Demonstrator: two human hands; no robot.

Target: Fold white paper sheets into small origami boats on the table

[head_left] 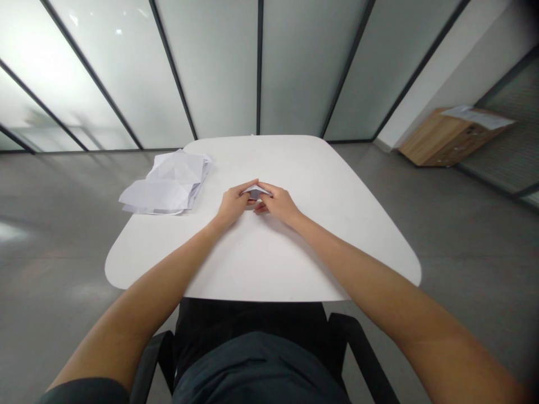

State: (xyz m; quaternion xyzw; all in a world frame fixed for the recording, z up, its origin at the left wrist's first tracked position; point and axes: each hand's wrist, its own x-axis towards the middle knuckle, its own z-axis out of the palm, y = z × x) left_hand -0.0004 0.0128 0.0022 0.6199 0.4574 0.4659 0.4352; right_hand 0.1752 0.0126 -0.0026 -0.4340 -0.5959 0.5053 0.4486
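A small folded piece of white paper [255, 191] sits at the middle of the white table [295, 258]. My left hand [233, 203] pinches its left side with curled fingers. My right hand [278, 203] pinches its right side, thumb and fingers pressed on the paper. Both hands rest on the tabletop and meet over the paper, which they mostly hide.
A loose pile of creased white paper sheets [168, 184] lies at the table's far left. Frosted glass wall panels stand behind the table. A wooden cabinet [446, 137] with papers on top stands at the far right. I sit in a black armchair [357, 348] at the near edge.
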